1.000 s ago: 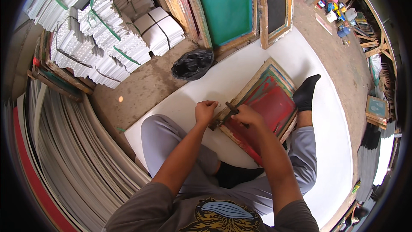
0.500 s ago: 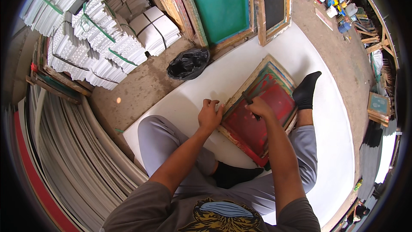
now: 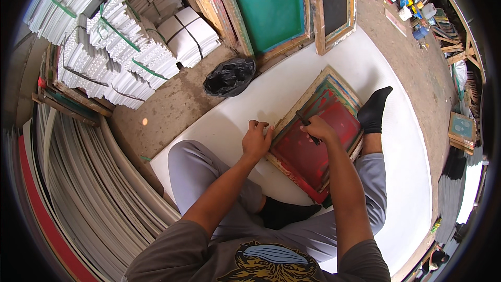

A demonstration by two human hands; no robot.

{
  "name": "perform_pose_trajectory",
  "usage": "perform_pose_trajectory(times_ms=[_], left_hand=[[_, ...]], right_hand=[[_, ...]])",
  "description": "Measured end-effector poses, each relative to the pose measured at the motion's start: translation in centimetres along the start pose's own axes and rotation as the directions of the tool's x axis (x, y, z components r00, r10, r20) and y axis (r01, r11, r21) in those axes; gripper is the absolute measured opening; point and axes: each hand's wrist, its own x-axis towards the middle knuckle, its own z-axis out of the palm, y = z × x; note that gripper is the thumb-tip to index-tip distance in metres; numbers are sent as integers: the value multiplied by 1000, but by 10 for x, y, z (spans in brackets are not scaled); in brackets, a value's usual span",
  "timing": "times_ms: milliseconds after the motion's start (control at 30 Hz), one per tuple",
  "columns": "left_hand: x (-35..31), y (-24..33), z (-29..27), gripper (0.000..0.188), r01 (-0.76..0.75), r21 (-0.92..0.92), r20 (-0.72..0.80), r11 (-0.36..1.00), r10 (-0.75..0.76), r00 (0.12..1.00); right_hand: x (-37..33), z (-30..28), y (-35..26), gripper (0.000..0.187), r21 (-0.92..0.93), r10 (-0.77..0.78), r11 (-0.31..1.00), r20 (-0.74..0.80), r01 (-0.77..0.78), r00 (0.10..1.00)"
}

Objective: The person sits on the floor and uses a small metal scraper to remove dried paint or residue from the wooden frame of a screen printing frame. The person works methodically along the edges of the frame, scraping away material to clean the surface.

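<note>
A wooden printing frame with red-stained mesh (image 3: 313, 146) lies on a white sheet (image 3: 271, 89) in front of my legs. My left hand (image 3: 257, 138) presses on the frame's near left edge with curled fingers. My right hand (image 3: 317, 128) is over the mesh and grips a dark squeegee (image 3: 304, 120) whose handle sticks out toward the frame's far corner. A foot in a black sock (image 3: 374, 109) rests beside the frame's right edge.
A black plastic bag (image 3: 229, 75) lies on the dirt floor beyond the sheet. A green-mesh frame (image 3: 269, 5) and a dark-mesh frame (image 3: 334, 0) lean behind. Bundled white stacks (image 3: 120, 47) stand at the left, paint pots (image 3: 404, 0) at the far right.
My right hand has slid with the squeegee away from me across the red mesh. My left hand has stayed on the frame's edge. The view has tilted a little.
</note>
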Motion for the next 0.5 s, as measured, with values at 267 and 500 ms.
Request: perform_pose_trajectory(times_ms=[267, 500], left_hand=[[1, -2, 3, 39, -4, -6, 13, 1000, 4, 1000], [1, -4, 3, 39, -2, -15, 11, 1000, 2, 1000]], right_hand=[[-1, -10, -13, 31, -135, 40, 990, 84, -29, 996], [-6, -5, -28, 31, -149, 70, 987, 23, -66, 997]])
